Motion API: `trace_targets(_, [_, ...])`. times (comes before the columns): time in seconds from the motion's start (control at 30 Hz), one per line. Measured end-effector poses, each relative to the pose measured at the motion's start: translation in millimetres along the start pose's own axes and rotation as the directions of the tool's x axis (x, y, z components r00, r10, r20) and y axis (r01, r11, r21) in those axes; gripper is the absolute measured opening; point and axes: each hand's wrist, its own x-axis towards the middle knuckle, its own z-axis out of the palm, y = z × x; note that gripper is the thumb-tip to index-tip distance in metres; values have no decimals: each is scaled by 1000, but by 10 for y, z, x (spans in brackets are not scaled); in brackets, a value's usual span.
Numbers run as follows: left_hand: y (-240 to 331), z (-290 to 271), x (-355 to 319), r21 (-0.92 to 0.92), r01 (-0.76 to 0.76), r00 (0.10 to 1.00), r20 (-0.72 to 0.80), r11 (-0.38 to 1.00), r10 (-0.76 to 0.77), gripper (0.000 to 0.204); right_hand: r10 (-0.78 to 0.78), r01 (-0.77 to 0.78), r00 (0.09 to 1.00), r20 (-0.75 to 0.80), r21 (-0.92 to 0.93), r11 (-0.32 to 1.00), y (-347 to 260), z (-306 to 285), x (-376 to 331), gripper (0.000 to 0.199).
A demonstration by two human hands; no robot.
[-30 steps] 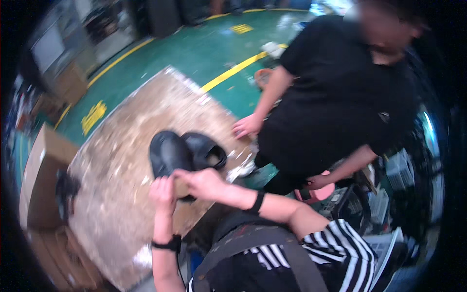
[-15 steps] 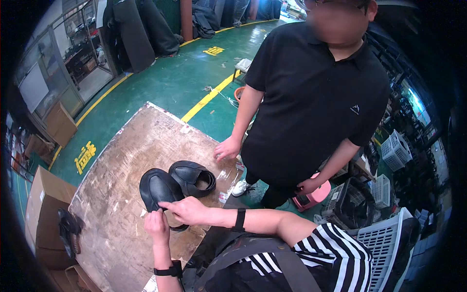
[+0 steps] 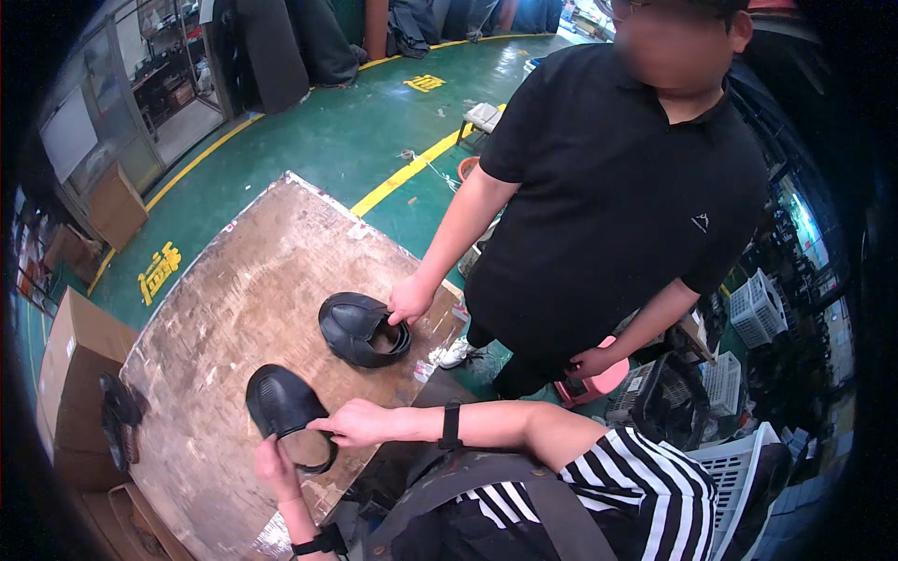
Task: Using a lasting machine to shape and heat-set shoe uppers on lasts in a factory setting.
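Note:
A black shoe [image 3: 279, 397] lies on the worn wooden tabletop in front of me, its rounded toe pointing away and its opening toward me. My left hand [image 3: 277, 470] pinches the left edge of the opening. On the opposite edge, my right hand [image 3: 360, 423] grips with thumb and fingers, so the opening is spread between both hands. A second black shoe [image 3: 348, 324] sits farther off to the right, apart from the first. The co-worker's hand [image 3: 412, 297] touches the rim of its opening.
The wooden table [image 3: 234, 299] has a co-worker in a black shirt [image 3: 617, 187] standing at its right side. Dark footwear [image 3: 120, 421] and a cardboard box [image 3: 84, 365] are at the left. White plastic baskets [image 3: 758, 304] and a pink stool [image 3: 599, 379] stand at the right.
Both my hands have shifted left with the nearer shoe, opening a gap between the two shoes. The co-worker's hand has moved from the tabletop onto the rim of the farther shoe.

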Motion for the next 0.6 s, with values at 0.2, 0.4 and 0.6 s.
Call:
trace_targets(0.2, [-841,-407,-421,59,254,967,-44,966,-251,16,92,-96,994,66,49,994,385,63,-428,48])
trace_targets(0.4, [-1497,-463,-1225,381,433,843,150,817,-517,30,208,-205,964,166,-38,978,530,163,-837,44])
trace_targets(0.6, [-1450,-538,-1410,624,503,659,172,598,-733,37,196,-198,956,220,-15,980,673,324,-1110,43])
